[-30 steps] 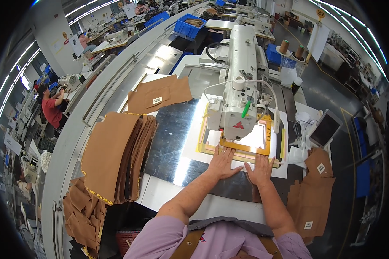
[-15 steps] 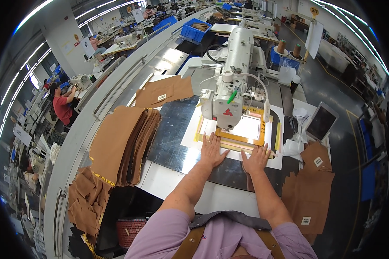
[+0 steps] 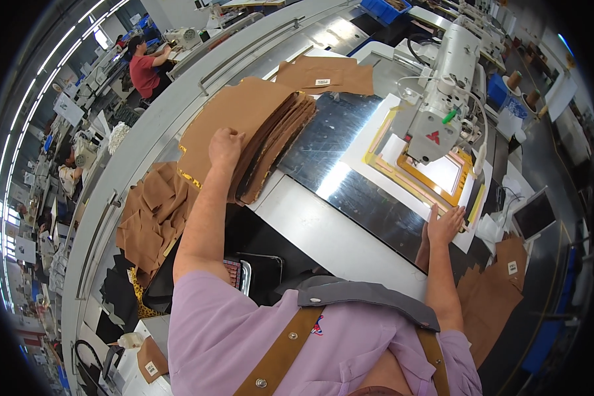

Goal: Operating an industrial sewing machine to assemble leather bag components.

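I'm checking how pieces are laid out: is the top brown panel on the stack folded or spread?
Spread: the top brown panel shows one broad face across the stack, with the left hand at its edge.

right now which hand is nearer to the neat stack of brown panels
Left. The left hand is over the brown panel stack; the right hand is well to its right, near the orange frame.

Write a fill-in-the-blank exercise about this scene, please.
The left hand is at the brown stack, ____ of the sewing machine.
The hand nearer the orange frame is the ____ one.
The pen-like thing on the machine is coloured ____.
Brown thread cones right of the machine number ____.

Missing words: left; right; green; two.
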`<state>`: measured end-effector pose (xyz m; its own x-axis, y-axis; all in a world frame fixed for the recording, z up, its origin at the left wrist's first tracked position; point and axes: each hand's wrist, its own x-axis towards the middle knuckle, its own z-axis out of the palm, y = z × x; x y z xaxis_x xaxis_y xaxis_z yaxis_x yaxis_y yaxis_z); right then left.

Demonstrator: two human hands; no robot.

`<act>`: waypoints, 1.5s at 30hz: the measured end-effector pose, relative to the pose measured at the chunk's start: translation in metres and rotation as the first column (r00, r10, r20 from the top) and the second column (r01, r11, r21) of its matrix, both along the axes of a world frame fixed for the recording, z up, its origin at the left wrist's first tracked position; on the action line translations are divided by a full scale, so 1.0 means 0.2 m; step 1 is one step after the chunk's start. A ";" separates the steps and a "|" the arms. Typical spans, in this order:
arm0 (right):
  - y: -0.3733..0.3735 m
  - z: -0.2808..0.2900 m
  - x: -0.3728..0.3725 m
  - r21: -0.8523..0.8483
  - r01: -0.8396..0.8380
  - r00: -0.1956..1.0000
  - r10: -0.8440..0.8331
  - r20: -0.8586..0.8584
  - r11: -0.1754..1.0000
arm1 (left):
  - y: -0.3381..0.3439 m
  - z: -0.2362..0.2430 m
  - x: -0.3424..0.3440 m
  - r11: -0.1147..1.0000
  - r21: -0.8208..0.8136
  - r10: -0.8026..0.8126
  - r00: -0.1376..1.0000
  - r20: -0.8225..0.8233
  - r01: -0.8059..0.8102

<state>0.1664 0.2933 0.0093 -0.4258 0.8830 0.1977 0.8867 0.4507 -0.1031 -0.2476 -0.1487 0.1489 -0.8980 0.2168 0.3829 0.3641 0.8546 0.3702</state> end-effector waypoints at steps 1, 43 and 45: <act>0.00 -0.01 -0.01 0.020 -0.010 1.000 0.010 -0.005 1.000 | -0.12 -0.05 -0.10 0.997 0.083 -0.018 0.995 0.101 0.009; -0.43 -0.08 0.22 0.042 -0.164 0.980 0.168 -0.106 0.985 | 0.05 0.06 -0.39 0.981 0.045 -0.168 0.940 -0.296 0.189; -0.43 -0.08 0.22 0.043 -0.172 0.979 0.175 -0.107 0.984 | 0.05 0.06 -0.39 0.987 0.056 -0.140 0.978 -0.153 0.150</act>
<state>0.2111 0.2071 -0.0066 -0.5459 0.7896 0.2802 0.7787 0.6016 -0.1782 -0.3264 -0.1387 0.1607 -0.7914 0.3096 0.5272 0.5371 0.7639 0.3577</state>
